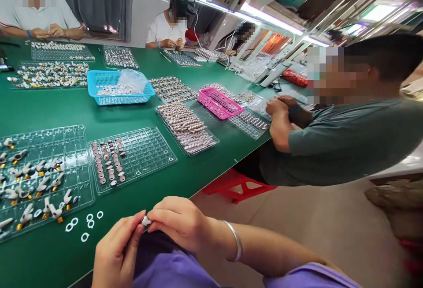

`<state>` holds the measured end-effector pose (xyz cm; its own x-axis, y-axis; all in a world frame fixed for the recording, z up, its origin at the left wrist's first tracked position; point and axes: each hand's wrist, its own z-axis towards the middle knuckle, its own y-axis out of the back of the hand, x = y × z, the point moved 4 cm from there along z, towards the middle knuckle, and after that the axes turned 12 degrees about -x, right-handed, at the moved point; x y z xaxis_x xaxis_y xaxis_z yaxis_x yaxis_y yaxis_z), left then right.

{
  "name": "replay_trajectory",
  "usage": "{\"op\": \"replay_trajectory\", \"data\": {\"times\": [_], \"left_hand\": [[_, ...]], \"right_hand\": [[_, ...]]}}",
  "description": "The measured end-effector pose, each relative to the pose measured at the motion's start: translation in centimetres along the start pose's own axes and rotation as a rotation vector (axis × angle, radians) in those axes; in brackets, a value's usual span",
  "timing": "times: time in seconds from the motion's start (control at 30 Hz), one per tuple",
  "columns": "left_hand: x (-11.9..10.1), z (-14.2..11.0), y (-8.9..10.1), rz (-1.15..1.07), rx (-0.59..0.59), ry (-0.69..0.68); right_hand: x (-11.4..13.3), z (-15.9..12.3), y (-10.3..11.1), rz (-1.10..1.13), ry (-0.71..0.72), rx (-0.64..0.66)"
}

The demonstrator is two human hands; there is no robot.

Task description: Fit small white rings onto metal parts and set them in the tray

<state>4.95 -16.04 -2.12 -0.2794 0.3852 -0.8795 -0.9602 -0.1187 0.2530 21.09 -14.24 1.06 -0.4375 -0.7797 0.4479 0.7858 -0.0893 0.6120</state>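
Note:
A small white earbud part (146, 221) with a dark area is pinched between the fingertips of both hands, just off the table's near edge. My left hand (120, 244) grips it from the left with thumb and index finger. On the other side, my right hand (180, 222) closes thumb and fingertips on it; a silver bangle is on that wrist. Several white rings (90, 221) lie loose on the green table left of my hands. Beyond them is a clear tray (74, 140) of white earbud pieces with yellow tabs. Beside it, another clear tray (145, 147) carries rows of small round brownish parts.
A blue basket (120, 99) with a plastic bag and a pink basket (220, 105) stand farther back on the green table (132, 206). A tray of stacked pale parts (185, 125) lies between. A co-worker in a dark shirt (343, 142) sits at right; others work across the table.

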Motion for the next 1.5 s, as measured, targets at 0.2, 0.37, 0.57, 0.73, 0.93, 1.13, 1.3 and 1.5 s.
{"op": "replay_trajectory", "data": {"times": [0.2, 0.37, 0.57, 0.73, 0.93, 1.13, 1.3, 1.5], "left_hand": [[-0.4, 1.0, -0.3, -0.096, 0.024, 0.155], [0.6, 0.4, -1.2, -0.285, 0.051, 0.534], [1.4, -0.9, -2.0, -0.437, -0.019, 0.837], [1.2, -0.6, -2.4, -0.407, -0.026, 0.846], [0.5, 0.2, -2.3, -0.243, -0.057, 0.732], [0.3, 0.9, -2.0, -0.077, -0.033, 0.579], [0.9, 1.2, -2.0, -0.074, 0.028, 0.486], [0.8, 1.7, -1.9, -0.029, 0.025, 0.371]], "right_hand": [[0.1, 0.4, 1.1, 0.018, 0.172, -0.164], [0.0, 0.5, 1.8, 0.067, 0.239, -0.262], [0.0, 0.6, 2.5, 0.051, 0.352, -0.341], [-0.1, 0.4, 2.8, 0.007, 0.380, -0.354], [-1.8, 0.0, 2.1, 0.157, 0.109, -0.270], [-5.2, -2.0, -0.3, 0.845, -0.901, -0.160], [-4.9, -2.3, -1.4, 1.114, -1.203, -0.105], [-4.5, -2.1, -2.0, 1.116, -1.213, -0.097]]}}
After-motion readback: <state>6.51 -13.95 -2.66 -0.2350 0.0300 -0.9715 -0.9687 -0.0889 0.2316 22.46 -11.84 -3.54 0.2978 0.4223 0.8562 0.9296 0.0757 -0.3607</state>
